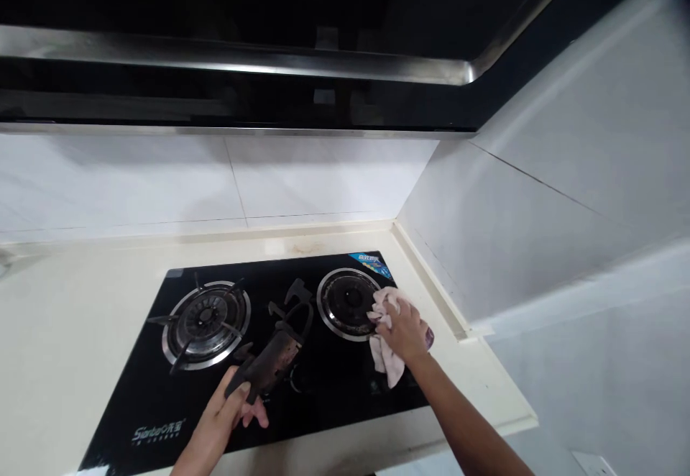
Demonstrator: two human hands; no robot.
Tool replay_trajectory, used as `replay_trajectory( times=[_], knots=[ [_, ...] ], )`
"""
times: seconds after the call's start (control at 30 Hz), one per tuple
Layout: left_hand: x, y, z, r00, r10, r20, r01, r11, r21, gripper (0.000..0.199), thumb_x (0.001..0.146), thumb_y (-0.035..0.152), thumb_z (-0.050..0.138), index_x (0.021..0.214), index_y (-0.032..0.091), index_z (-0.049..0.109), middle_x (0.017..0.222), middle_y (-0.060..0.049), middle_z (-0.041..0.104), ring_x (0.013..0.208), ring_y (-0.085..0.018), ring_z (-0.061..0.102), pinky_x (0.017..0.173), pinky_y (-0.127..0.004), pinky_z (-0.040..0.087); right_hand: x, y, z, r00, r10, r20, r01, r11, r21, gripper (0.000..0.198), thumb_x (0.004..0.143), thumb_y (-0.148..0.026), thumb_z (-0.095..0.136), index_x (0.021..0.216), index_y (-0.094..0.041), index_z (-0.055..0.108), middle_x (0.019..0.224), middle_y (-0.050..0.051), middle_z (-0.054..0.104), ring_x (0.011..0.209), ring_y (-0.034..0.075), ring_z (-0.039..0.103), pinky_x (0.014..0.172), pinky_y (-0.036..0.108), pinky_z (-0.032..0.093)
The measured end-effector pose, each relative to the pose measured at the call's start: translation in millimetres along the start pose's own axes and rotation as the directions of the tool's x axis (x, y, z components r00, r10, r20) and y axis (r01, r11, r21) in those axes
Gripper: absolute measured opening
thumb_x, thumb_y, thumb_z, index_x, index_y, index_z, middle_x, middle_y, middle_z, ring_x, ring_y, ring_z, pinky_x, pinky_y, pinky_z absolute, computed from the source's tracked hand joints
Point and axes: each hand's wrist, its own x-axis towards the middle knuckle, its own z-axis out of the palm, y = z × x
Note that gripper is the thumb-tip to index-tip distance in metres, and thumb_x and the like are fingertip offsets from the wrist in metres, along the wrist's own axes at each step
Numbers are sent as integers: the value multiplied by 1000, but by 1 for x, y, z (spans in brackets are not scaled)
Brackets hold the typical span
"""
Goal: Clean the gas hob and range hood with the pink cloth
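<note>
My left hand [229, 408] grips a dark, round metal pot stand [277, 354] by one of its prongs, tilted up above the front middle of the black glass gas hob [323, 404]. In my right hand [404, 328] is a crumpled pale pink cloth [385, 357], pressed at the right edge of the right burner [350, 300]. That burner has no stand on it, and brown stains show on its metal ring. The left burner [205, 321] carries its own pronged stand. My right fingers are partly sunk in the cloth.
A black range hood [242, 95] with a steel edge hangs low over the hob. Pale countertop [65, 318] surrounds the hob, with a brownish mark near the back. White tiled walls [313, 174] rise behind and at right. A blue sticker [371, 263] marks the hob's back right corner.
</note>
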Motion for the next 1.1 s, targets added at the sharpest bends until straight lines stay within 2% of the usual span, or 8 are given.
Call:
replay_trajectory(
  times=[0.1,0.17,0.27,0.47,0.67,0.8,0.93,1.1],
  knots=[
    [5,6,6,999,38,20,-39,999,31,42,94,62,47,95,20,52,65,-4,71,60,-16,55,62,-29,42,-57,-5,14,992,-129,-1,129,992,13,79,80,-62,67,148,-28,46,161,17,29,143,47,26,106,63,31],
    [7,16,13,998,56,24,-57,997,46,41,95,61,46,98,20,54,64,-3,71,58,-16,54,60,-28,41,-87,-6,22,974,-228,-1,228,973,31,89,68,-57,79,147,-33,47,161,14,30,144,49,24,106,63,30],
    [14,34,25,994,102,36,-105,990,98,39,96,59,43,93,21,53,63,-2,69,58,-16,53,61,-28,41,-107,-2,30,952,-304,-26,305,951,55,72,68,-39,80,137,-41,56,156,8,42,140,44,33,101,57,36],
    [66,60,66,963,232,137,-263,917,300,36,100,55,39,90,23,51,67,2,63,69,-16,56,73,-29,43,-101,8,50,885,-360,-295,397,914,76,53,73,-31,71,125,-37,65,141,6,56,126,37,47,94,49,41],
    [138,38,116,939,242,244,-329,836,440,31,103,46,30,95,23,49,64,5,56,63,-14,56,71,-28,43,-99,11,68,789,-372,-490,452,891,52,51,74,-35,69,125,-34,64,137,6,58,122,36,50,96,48,38],
    [161,24,138,927,216,308,-352,787,507,25,103,37,29,104,22,50,65,4,54,61,-14,56,66,-26,42,-98,12,67,784,-373,-496,458,887,56,52,71,-35,70,123,-34,64,137,6,59,124,37,49,95,47,39],
    [167,19,147,922,200,332,-367,727,580,23,103,31,32,111,22,51,76,0,63,67,-14,64,64,-25,42,-98,12,63,798,-369,-476,452,889,69,54,69,-31,69,123,-34,64,138,5,59,126,36,49,95,46,39],
    [173,17,146,948,165,273,-318,552,771,24,104,25,31,118,22,50,97,-5,72,89,-16,72,75,-24,47,-99,11,61,805,-362,-470,453,887,93,51,69,-31,68,120,-33,66,136,5,60,124,36,50,95,45,39]
  ],
)
